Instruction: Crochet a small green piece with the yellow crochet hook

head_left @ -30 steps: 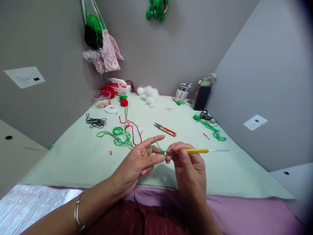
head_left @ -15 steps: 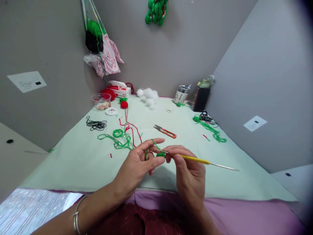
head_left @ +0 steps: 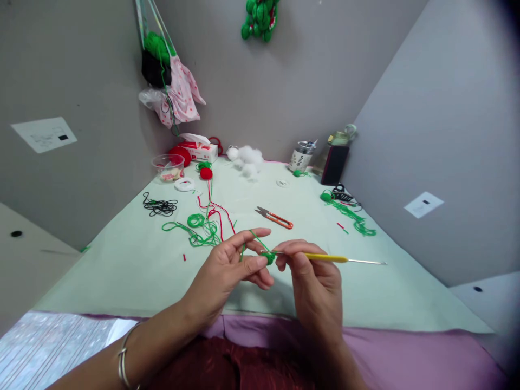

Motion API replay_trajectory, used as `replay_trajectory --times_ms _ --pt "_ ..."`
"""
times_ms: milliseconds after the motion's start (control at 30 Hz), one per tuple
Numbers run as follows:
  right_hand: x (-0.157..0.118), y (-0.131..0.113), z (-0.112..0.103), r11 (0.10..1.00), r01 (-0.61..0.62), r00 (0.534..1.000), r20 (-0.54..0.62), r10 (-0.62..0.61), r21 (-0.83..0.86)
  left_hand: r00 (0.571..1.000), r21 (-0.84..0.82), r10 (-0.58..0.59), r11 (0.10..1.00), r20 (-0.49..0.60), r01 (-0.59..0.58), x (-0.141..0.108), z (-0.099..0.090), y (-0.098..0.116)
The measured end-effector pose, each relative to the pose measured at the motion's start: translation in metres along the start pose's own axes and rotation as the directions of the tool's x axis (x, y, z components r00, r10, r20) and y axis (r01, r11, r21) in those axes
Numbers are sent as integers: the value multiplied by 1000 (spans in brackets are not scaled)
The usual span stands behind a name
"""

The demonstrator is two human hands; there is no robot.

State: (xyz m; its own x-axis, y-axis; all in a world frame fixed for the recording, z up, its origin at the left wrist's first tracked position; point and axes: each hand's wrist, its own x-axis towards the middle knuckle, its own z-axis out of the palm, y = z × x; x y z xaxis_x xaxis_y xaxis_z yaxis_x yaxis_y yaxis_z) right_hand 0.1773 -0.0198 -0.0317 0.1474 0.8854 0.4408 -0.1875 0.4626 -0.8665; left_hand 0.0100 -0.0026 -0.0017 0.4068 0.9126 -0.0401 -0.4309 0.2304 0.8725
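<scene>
Between thumb and fingers my left hand [head_left: 229, 265] pinches a small green crocheted piece [head_left: 270, 258], with green yarn running over its raised index finger. My right hand [head_left: 314, 281] is closed on the yellow handle of a crochet hook [head_left: 327, 258]. The hook's thin left tip is at the top of the green piece, and its other metal end points right. Loose green yarn [head_left: 203, 233] lies on the table left of my left hand. Orange-handled thread snips [head_left: 276, 218] rest just beyond both hands.
Black cord [head_left: 160, 206], a red yarn ball [head_left: 206, 173] and a clear tub [head_left: 168, 169] are at the left. White stuffing [head_left: 248, 160] sits at the back. A pen can [head_left: 301, 157], a dark phone [head_left: 335, 165] and green yarn strands [head_left: 357, 219] are at the right.
The crochet hook has turned closer to level, its right end higher. The green piece shows more beyond my left thumb, and my left hand's lower fingers have shifted right.
</scene>
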Motion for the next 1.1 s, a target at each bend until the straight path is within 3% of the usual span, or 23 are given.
replay_trajectory --times_ms 133,267,433,567,700,833,900,967,1033,1100 --pt "4 -3 4 988 -60 998 -21 63 143 999 -65 -41 997 11 42 -1 2 4" --pt "6 -6 3 986 -57 998 15 55 154 998 -84 -67 994 4 67 -2 3 5" --pt "-1 -9 -2 996 67 996 55 -63 -65 1000 24 -10 1000 -2 10 -3 -1 2" --pt "-9 -13 -3 939 200 979 83 -184 -280 998 141 62 988 4 -62 -3 -3 0" --pt "-11 -14 -3 838 365 930 206 -305 -405 992 180 114 978 -56 -103 -4 0 -1" --pt "-14 -3 -6 675 513 858 307 -411 -530 977 217 175 965 -118 -147 -6 5 -4" --pt "-17 6 -8 549 568 819 354 -452 -612 982 175 144 977 -124 -121 -6 7 -5" --pt "-19 12 -9 447 606 781 386 -490 -658 995 58 38 998 -98 -32 -5 7 -5" --pt "-18 13 -8 490 589 792 337 -509 -643 995 -69 -96 993 -38 93 -2 6 -3" --pt "-15 7 -4 676 475 869 182 -459 -564 989 -141 -150 979 -10 148 1 3 -1"
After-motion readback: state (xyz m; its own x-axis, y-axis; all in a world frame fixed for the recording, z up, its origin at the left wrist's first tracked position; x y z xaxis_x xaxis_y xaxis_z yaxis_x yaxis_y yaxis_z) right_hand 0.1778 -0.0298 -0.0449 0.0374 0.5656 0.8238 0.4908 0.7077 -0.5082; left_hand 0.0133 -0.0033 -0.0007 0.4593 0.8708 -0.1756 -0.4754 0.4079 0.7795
